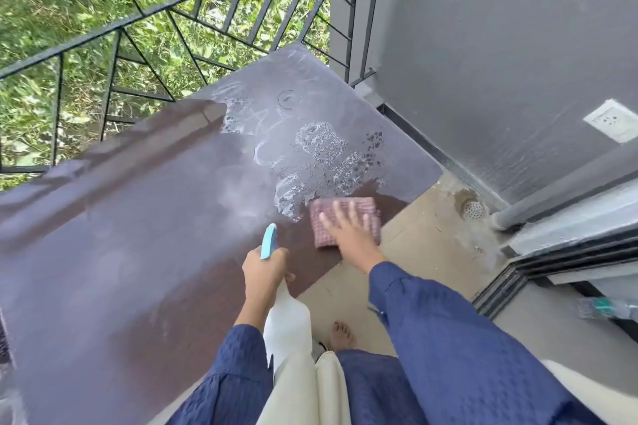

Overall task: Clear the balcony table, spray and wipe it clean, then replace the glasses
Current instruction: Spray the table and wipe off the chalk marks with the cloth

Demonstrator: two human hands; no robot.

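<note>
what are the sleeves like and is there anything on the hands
Both sleeves are dark blue, in a puckered textured fabric: the left sleeve ends mid-forearm, the right sleeve near the wrist. The left hand and right hand are bare; no gloves or watch show.

A black metal railing with diagonal bars [138, 21] borders the balcony, with dense green foliage [69, 45] behind it in daylight. A grey painted wall [500, 45] carries a white socket plate [612, 121]. The beige floor [431, 235] has a round metal drain [473, 209] beside a grey pipe [552, 197] and dark door tracks [518, 272].
</note>
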